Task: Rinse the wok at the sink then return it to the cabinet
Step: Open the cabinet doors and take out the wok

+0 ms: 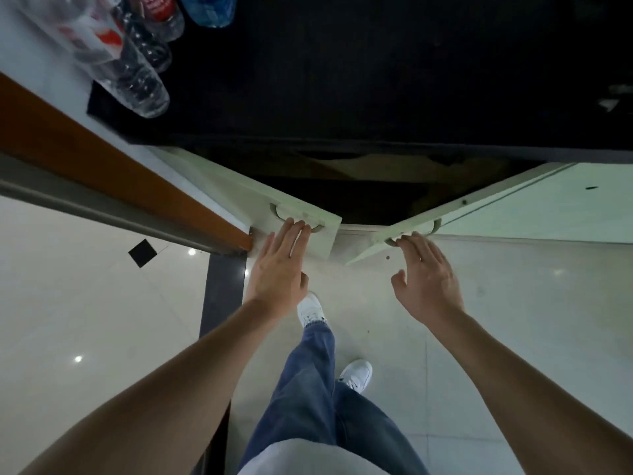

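Two pale green cabinet doors stand partly open below a black countertop. My left hand reaches to the left door, its fingertips hooked on that door's curved handle. My right hand has its fingertips on the handle of the right door. The cabinet interior between the doors is dark, and a brownish shelf edge shows inside. No wok and no sink are visible.
Several clear plastic bottles stand at the counter's left end. An orange-brown door frame runs diagonally at left. My legs in blue jeans and white shoes stand on the glossy tile floor.
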